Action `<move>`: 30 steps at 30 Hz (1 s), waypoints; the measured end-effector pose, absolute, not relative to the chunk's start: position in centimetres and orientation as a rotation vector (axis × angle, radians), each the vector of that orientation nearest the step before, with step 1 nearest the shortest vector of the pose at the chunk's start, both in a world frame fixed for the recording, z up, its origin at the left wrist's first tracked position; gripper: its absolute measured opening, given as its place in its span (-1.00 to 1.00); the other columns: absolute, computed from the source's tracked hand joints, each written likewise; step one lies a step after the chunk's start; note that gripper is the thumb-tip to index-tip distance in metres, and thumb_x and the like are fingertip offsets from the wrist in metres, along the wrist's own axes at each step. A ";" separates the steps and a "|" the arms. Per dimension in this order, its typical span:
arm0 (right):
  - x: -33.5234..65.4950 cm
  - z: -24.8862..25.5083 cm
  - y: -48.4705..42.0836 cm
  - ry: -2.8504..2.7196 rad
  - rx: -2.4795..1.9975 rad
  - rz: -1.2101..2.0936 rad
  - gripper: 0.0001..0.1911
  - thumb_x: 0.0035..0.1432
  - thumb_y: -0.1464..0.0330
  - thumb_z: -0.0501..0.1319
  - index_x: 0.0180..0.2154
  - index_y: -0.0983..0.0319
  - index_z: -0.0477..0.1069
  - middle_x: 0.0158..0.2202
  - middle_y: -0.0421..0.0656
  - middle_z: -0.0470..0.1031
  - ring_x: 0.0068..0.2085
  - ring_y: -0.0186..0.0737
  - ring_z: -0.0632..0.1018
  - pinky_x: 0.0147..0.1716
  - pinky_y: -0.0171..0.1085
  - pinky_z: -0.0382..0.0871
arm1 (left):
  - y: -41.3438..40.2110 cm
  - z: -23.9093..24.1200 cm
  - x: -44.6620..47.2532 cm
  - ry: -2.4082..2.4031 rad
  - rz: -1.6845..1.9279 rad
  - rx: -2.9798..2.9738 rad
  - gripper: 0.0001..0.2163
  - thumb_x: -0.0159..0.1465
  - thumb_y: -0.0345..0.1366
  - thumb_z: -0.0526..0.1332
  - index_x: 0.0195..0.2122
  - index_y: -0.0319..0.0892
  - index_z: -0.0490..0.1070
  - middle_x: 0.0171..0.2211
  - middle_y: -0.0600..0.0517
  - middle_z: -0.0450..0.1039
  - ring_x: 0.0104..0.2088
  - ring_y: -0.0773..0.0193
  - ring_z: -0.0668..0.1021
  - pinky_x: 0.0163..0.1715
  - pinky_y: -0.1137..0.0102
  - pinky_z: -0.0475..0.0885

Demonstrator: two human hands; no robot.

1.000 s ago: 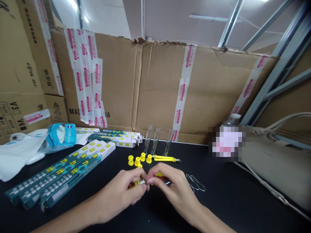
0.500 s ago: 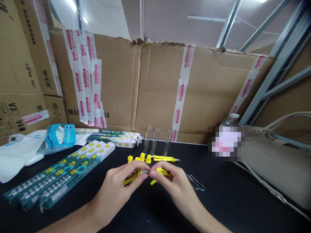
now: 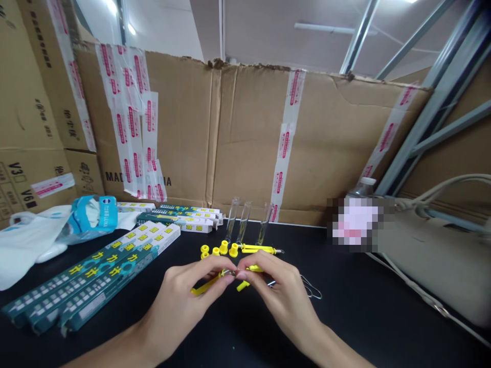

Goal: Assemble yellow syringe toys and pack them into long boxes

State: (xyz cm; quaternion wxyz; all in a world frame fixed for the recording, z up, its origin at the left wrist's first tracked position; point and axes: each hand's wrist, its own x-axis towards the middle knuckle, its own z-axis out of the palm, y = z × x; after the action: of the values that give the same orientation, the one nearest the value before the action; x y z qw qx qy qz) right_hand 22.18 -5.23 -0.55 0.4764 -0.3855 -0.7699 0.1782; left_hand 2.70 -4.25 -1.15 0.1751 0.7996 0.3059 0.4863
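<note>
My left hand [image 3: 187,294] is closed around a yellow spring scale rod [image 3: 209,286], whose metal spring end points right. My right hand [image 3: 282,291] pinches at the small metal tip of that rod, and the fingertips of both hands nearly meet. More yellow parts [image 3: 242,286] show behind my right fingers; whether they are held or lying there I cannot tell. Beyond my hands are several yellow caps [image 3: 233,250] and yellow rods [image 3: 261,250] with a metal hook end. Bent metal wire hooks [image 3: 312,289] lie past my right hand.
Three clear tubes [image 3: 244,222] stand at the back of the black table [image 3: 230,332]. Green-and-white boxes [image 3: 115,271] lie left, with more behind. A blue tissue pack [image 3: 94,214] is at far left. A bottle [image 3: 355,220] and beige bag [image 3: 441,255] stand right, before a cardboard wall [image 3: 184,128].
My right fingers have rolled slightly over the metal tip, covering more of the yellow parts behind them. The view has shifted a little; otherwise things lie as before.
</note>
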 end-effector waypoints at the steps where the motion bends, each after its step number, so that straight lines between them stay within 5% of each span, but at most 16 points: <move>1: 22.2 -0.6 -5.2 -1.887 -0.945 0.426 -0.87 0.29 0.38 0.23 -0.34 0.19 0.50 -0.39 -0.22 0.54 -0.37 -0.27 0.51 -0.34 -0.35 0.32 | -4.3 -1.1 2.7 0.872 1.381 2.274 -0.84 0.30 -0.43 0.27 -0.17 0.01 0.49 -0.27 0.27 0.62 -0.32 0.44 0.65 -0.21 0.64 0.50; 9: 22.4 -0.5 -5.1 -1.933 -0.980 0.459 -0.87 0.32 0.31 0.20 -0.28 0.18 0.48 -0.35 -0.19 0.51 -0.35 -0.23 0.49 -0.31 -0.31 0.34 | -4.2 -0.3 2.7 0.952 1.287 2.206 -0.94 0.27 -0.35 0.31 -0.25 -0.04 0.54 -0.32 0.18 0.64 -0.35 0.34 0.65 -0.26 0.55 0.54; 13: 22.3 -0.1 -5.4 -1.907 -0.989 0.573 -0.79 0.41 0.29 0.05 -0.06 0.14 0.43 -0.22 -0.16 0.47 -0.22 -0.21 0.50 -0.20 -0.28 0.34 | -4.2 -0.3 2.9 0.993 1.245 2.141 -0.98 0.25 -0.34 0.31 -0.30 -0.08 0.52 -0.36 0.17 0.61 -0.40 0.35 0.64 -0.29 0.54 0.55; 17: 22.4 0.4 -5.6 -1.901 -0.983 0.571 -0.69 0.44 0.30 -0.04 -0.10 0.12 0.48 -0.21 -0.15 0.37 -0.17 -0.21 0.45 -0.15 -0.27 0.31 | -4.0 -0.5 2.9 1.025 1.196 2.106 -0.97 0.25 -0.34 0.28 -0.29 -0.09 0.50 -0.36 0.15 0.60 -0.40 0.33 0.63 -0.30 0.51 0.55; 30: 21.7 -0.6 -5.3 -1.496 -1.011 0.991 -0.66 0.29 0.10 0.17 -0.18 0.22 0.51 -0.44 -0.20 0.47 -0.41 -0.24 0.52 -0.34 -0.28 0.45 | -4.0 -0.8 2.7 1.005 1.101 1.957 -0.90 0.32 -0.24 0.21 -0.25 -0.10 0.49 -0.31 0.11 0.52 -0.35 0.30 0.60 -0.32 0.45 0.64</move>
State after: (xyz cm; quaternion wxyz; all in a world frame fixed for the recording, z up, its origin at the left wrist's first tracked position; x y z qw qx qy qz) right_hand 21.74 -5.32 -0.62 0.5150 -0.4207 -0.6227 0.4123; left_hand 2.72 -3.96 -0.84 0.3343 0.7499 0.3849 0.4217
